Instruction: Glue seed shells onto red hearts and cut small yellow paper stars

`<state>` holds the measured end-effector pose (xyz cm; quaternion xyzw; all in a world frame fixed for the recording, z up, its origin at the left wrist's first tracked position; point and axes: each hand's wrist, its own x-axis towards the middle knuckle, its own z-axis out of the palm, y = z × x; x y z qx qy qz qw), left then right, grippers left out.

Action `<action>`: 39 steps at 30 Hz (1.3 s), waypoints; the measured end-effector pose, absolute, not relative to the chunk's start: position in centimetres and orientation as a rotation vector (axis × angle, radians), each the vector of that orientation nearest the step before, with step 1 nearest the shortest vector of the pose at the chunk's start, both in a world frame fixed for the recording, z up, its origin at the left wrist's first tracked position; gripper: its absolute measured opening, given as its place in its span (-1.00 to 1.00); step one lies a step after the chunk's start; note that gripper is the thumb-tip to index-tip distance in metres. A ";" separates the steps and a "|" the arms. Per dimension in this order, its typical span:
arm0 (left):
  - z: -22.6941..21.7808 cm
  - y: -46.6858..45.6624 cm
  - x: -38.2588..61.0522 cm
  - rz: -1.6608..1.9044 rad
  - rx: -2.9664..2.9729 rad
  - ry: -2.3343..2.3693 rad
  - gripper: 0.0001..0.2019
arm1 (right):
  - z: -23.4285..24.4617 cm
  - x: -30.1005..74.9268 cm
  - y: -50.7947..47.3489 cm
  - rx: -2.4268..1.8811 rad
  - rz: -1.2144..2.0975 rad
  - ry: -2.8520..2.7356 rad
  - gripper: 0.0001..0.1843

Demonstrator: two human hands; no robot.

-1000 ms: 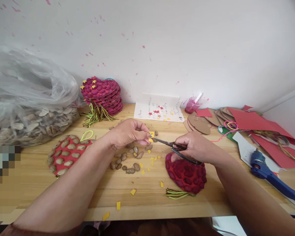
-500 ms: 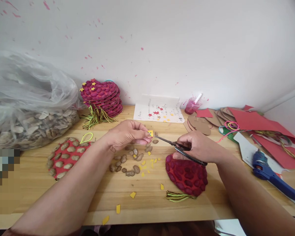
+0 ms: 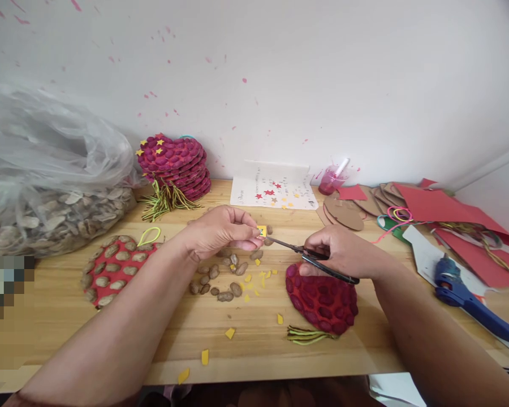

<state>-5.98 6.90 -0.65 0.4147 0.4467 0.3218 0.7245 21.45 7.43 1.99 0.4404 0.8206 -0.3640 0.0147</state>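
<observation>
My left hand [image 3: 220,230] pinches a small yellow paper piece [image 3: 262,230] above the wooden table [image 3: 254,339]. My right hand [image 3: 343,253] grips black scissors [image 3: 299,250], whose blade tips meet the yellow piece. Under my right hand lies a dark red shell-covered heart [image 3: 322,297] with green-yellow strings. Loose brown shells [image 3: 220,280] and yellow paper scraps [image 3: 254,280] lie below my left hand.
A plastic bag of shells [image 3: 46,186] fills the left. A red heart with unpainted shells [image 3: 112,268] lies front left, a stack of finished hearts [image 3: 173,164] at the back. A star sheet [image 3: 274,192], pink cup [image 3: 331,181], red papers [image 3: 445,212] and blue glue gun [image 3: 470,299] sit right.
The scissors pulled a little away from the yellow piece and came back to it. Both hands stay in nearly the same place.
</observation>
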 end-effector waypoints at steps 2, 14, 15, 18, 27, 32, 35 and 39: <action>-0.7 6.8 -5.9 0.699 0.932 0.982 -0.77 | 2.0 21.3 7.4 1.358 -1.136 2.559 -0.50; -0.8 6.8 -5.7 0.703 0.958 0.997 -0.75 | 1.8 21.1 7.2 1.386 -1.124 2.550 -0.44; -0.7 6.7 -5.7 0.703 0.955 1.002 -0.75 | 1.8 21.1 7.2 1.385 -1.107 2.555 -0.43; -0.6 6.7 -5.7 0.704 0.955 1.017 -0.75 | 1.7 21.0 7.2 1.383 -1.078 2.569 -0.42; -1.1 6.9 -5.7 0.688 0.972 1.017 -0.76 | 1.7 20.9 7.1 1.391 -1.035 2.558 -0.44; -0.9 6.8 -5.7 0.689 0.970 1.022 -0.75 | 1.7 20.9 7.1 1.403 -1.030 2.557 -0.43; -0.8 6.8 -5.7 0.693 0.966 1.020 -0.74 | 1.6 20.9 7.0 1.406 -1.048 2.563 -0.42; -0.9 6.9 -5.6 0.693 0.964 1.022 -0.73 | 1.7 20.9 7.0 1.411 -1.044 2.571 -0.41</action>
